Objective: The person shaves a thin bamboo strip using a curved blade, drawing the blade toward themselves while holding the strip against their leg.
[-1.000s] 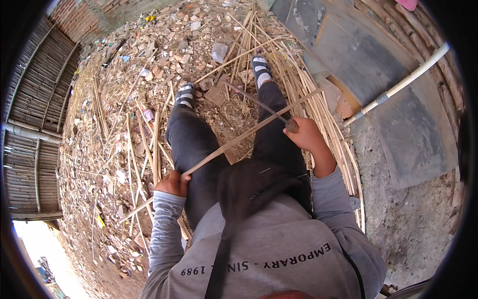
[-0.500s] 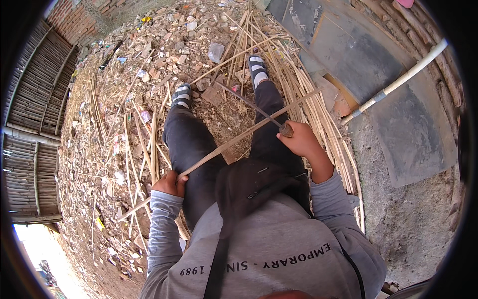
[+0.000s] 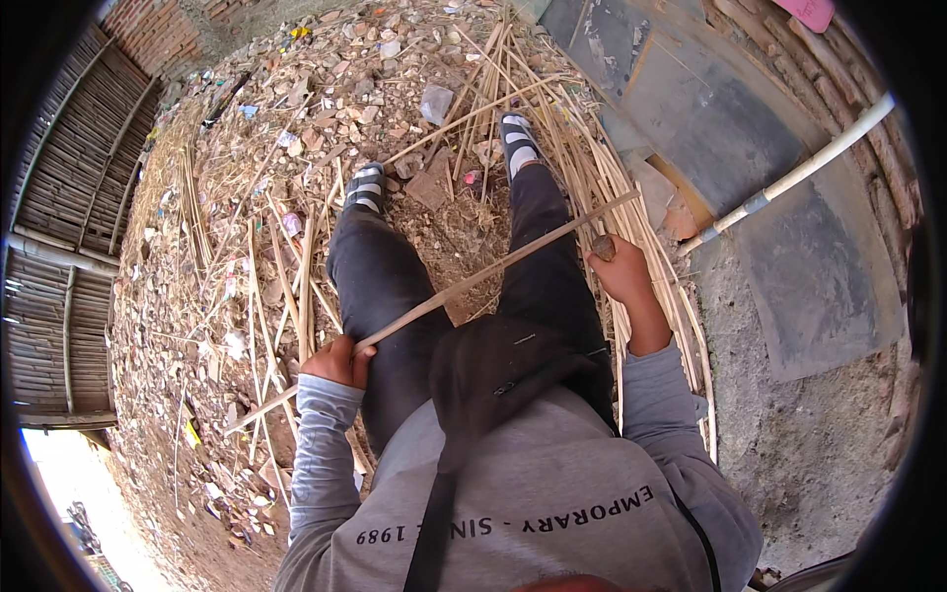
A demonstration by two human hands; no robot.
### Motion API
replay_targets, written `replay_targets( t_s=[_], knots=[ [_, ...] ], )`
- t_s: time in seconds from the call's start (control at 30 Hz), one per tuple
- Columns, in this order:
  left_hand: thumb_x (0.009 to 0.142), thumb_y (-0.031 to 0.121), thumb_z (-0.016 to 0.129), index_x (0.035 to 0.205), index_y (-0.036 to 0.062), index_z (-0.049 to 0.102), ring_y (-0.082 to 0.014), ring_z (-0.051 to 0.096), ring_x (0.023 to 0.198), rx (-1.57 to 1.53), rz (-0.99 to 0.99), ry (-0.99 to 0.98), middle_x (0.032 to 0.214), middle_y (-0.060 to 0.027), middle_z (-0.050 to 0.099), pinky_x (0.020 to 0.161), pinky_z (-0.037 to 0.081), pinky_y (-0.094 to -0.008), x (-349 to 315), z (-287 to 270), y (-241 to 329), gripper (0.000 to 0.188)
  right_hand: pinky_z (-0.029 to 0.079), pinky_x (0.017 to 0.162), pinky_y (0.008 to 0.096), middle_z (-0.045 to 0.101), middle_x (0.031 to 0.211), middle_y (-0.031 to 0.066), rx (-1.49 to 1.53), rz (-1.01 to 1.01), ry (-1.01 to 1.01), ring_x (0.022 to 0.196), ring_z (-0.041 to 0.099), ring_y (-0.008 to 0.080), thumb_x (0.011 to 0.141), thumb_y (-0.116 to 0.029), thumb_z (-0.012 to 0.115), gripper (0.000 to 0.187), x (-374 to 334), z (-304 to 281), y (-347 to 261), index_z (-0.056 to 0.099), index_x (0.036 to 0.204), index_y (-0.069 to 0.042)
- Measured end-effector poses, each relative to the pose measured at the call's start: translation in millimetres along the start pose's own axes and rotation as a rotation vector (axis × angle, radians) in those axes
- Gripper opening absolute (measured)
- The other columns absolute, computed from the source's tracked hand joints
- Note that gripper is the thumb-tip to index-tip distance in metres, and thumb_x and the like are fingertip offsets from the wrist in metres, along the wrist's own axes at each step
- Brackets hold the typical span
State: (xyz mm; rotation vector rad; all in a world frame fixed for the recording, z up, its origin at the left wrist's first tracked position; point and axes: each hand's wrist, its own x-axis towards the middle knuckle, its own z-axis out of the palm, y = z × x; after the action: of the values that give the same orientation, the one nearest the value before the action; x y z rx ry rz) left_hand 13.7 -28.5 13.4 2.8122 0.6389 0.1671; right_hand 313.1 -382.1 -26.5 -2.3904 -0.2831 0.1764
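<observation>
My left hand (image 3: 338, 363) is closed around a long, flat bamboo strip (image 3: 473, 274), near its lower left end. The strip slants across both my thighs and rises to the far right, past my right knee. In my right hand (image 3: 625, 273) is a long knife, of which only the round brown wooden handle end (image 3: 604, 248) shows; its blade cannot be made out now. This hand is just to the right of the strip, apart from it.
Many bamboo strips (image 3: 663, 286) lie piled along my right leg, and others (image 3: 305, 286) lie left of my left leg. Rubble (image 3: 266, 187) covers the ground. On the right are dark flat sheets (image 3: 829, 266) and a pale pole (image 3: 789, 183). A slatted bamboo wall (image 3: 59, 335) stands left.
My right hand with the knife has moved to the right, off the strip. The blade, seen crossing the strip before, is out of sight. My left hand keeps its hold.
</observation>
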Motion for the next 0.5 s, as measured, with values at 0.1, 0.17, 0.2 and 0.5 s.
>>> replay_targets(
  t_s=[0.1,0.17,0.2,0.5],
  knots=[
    [0.090,0.036,0.070,0.081,0.0053,0.055,-0.0414,0.064,0.066,-0.005,0.007,-0.012,0.072,-0.0179,0.063,0.058,0.050,-0.0507,0,-1,-2,0.035,0.053,0.077,0.0440,0.071,0.091,0.0220,0.017,-0.026,0.014,0.089,0.069,0.0403,0.083,-0.027,0.075,0.031,-4,0,0,0.070,0.101,-0.003],
    [0.091,0.036,0.070,0.081,0.0053,0.055,-0.0415,0.064,0.066,0.004,0.008,-0.009,0.073,-0.0180,0.063,0.058,0.050,-0.0506,0,-2,-3,0.036,0.053,0.077,0.0441,0.071,0.091,0.0220,0.032,-0.051,0.035,0.090,0.069,0.0405,0.083,-0.028,0.075,0.031,-6,1,-2,0.070,0.102,-0.003],
    [0.090,0.036,0.070,0.081,0.0053,0.054,-0.0415,0.064,0.066,0.010,0.006,-0.005,0.073,-0.0180,0.063,0.058,0.049,-0.0505,-1,-1,-4,0.036,0.053,0.077,0.0444,0.071,0.090,0.0220,0.029,-0.065,0.050,0.090,0.069,0.0408,0.083,-0.028,0.075,0.032,-7,1,-6,0.070,0.102,-0.003],
    [0.091,0.037,0.069,0.081,0.0053,0.054,-0.0416,0.064,0.064,0.020,0.004,0.007,0.072,-0.0182,0.063,0.057,0.049,-0.0502,0,-4,2,0.037,0.052,0.073,0.0484,0.069,0.085,0.0221,-0.032,-0.089,-0.022,0.085,0.067,0.0437,0.083,-0.029,0.076,0.029,-15,16,-19,0.067,0.093,-0.003]
  ],
)
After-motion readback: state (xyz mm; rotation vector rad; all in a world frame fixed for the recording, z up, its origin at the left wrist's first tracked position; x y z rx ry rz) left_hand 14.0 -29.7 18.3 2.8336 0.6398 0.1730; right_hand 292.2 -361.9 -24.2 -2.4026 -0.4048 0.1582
